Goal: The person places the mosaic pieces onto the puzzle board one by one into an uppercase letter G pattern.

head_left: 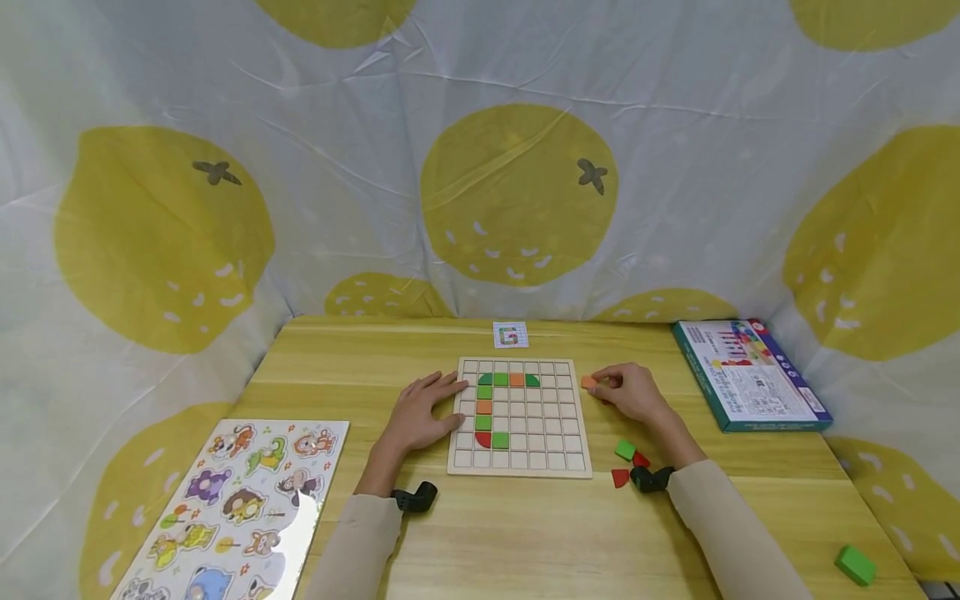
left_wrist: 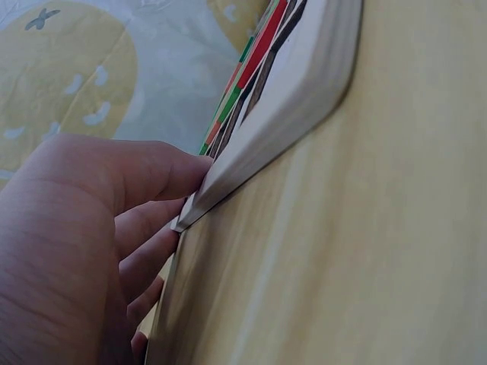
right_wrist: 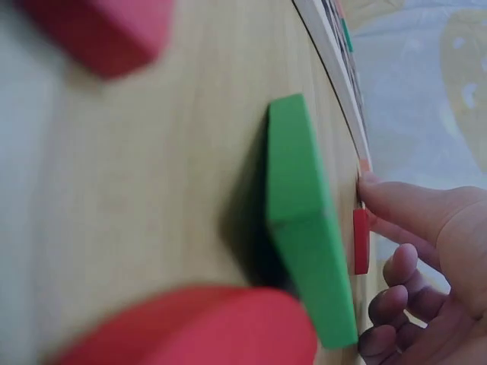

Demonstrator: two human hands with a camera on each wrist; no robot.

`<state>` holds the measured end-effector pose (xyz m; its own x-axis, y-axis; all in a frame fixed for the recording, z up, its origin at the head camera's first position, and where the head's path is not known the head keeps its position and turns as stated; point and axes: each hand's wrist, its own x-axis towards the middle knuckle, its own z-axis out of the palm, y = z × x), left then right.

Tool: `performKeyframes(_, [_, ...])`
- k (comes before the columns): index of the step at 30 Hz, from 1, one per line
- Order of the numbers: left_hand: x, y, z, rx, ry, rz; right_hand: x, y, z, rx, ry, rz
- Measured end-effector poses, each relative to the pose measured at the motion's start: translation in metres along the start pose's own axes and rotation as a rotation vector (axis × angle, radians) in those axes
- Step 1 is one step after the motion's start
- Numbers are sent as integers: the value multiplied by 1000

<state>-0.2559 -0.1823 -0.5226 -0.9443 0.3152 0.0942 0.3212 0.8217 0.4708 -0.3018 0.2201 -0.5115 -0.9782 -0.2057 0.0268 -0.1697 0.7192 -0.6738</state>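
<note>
Board (head_left: 540, 454) about a quarter filled, most cells bare: left hand (head_left: 422, 414) flat, steadying its edge; right hand (head_left: 628, 392) grip pinching an orange tile (head_left: 588, 382); loose tiles (head_left: 627, 463) remain on the tabletop (head_left: 525, 533).

Two bare hands seen, left hand (head_left: 422, 412), right hand (head_left: 632, 392). Beige long sleeves (head_left: 352, 542) worn on both arms. Black wrist-mounted cameras (head_left: 415, 498) strapped at cuffs, near edge of scene.

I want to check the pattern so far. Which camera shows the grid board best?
The head view: the whole grid board and its tiles show. The left wrist sees only its edge; the right wrist, a far sliver.
</note>
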Motion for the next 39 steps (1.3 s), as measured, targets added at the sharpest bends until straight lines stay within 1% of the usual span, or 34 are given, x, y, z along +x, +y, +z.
performKeyframes(7, [-1, 2, 0, -7, 12, 15, -11, -5, -3, -4, 28, 10])
performKeyframes(14, [-1, 1, -1, 5, -1, -8, -26, -13, -7, 13, 47, -36])
performKeyframes(23, [0, -1, 1, 0, -3, -2, -43, -26, -4, 45, 66, -12])
performKeyframes(29, [-1, 0, 0, -5, -3, -4, -48, -34, 2, 89, 57, -58])
performKeyframes(34, [-2, 2, -1, -3, 3, 6, -49, -42, 8, 76, 46, -100])
performKeyframes(39, [-2, 2, -2, -7, 12, 15, -49, -49, 16, 62, 31, -117])
